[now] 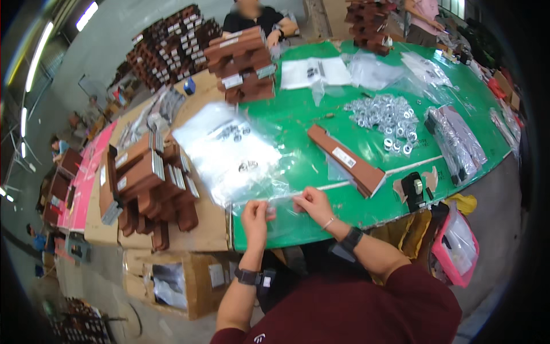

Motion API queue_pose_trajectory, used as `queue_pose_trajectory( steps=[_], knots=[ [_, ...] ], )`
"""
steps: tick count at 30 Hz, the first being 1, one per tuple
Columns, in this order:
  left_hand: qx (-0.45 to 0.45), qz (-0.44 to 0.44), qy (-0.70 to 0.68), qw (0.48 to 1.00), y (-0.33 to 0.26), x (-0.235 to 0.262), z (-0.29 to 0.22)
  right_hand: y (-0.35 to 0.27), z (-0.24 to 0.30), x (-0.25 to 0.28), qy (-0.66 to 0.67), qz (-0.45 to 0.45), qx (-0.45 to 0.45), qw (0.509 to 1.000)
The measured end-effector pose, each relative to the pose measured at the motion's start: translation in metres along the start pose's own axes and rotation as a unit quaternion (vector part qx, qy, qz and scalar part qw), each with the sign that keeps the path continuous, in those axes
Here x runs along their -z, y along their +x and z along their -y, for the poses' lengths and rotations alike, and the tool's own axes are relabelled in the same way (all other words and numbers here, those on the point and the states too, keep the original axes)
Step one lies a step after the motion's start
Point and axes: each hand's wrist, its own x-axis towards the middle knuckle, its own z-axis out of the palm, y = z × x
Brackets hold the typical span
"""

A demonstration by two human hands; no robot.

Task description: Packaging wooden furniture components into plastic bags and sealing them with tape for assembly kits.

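Note:
My left hand (255,222) is closed at the table's near edge, its fingertips pinching the rim of a clear plastic bag (220,169). A short distance to the right, my right hand (316,205) pinches the same rim between thumb and fingers. The bag lies flat and shiny, spreading away to the left, with dark printed marks on it. To the right of it rests a long reddish-brown part (346,160) with a white label. Farther right is a heap of silvery metal rings (387,117).
Brown labelled parts are stacked at left (150,183) and at the far side (240,66). More clear bags (315,73) lie at the back. Wrapped grey parts (456,140) and a black tool-like object (412,191) lie right. A cardboard box (197,292) stands below; a person sits opposite.

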Motion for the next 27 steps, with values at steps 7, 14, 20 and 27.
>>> queue_pose_trajectory(
  steps=[7,14,20,27],
  knots=[
    [-0.098,0.067,0.104,0.987,-0.018,-0.026,-0.021,-0.014,0.029,-0.007,0.118,0.024,-0.054,0.991],
    [-0.074,-0.019,0.058,0.995,0.022,0.054,-0.002,-0.003,0.053,0.064,-0.244,0.077,0.098,0.962],
    [-0.174,-0.098,0.137,0.97,0.01,0.055,-0.019,0.04,0.092,0.171,-0.57,-0.121,0.079,0.809],
    [-0.168,-0.132,0.123,0.969,0.014,0.063,-0.011,0.057,0.081,0.204,-0.571,0.027,-0.117,0.812]
  ],
)
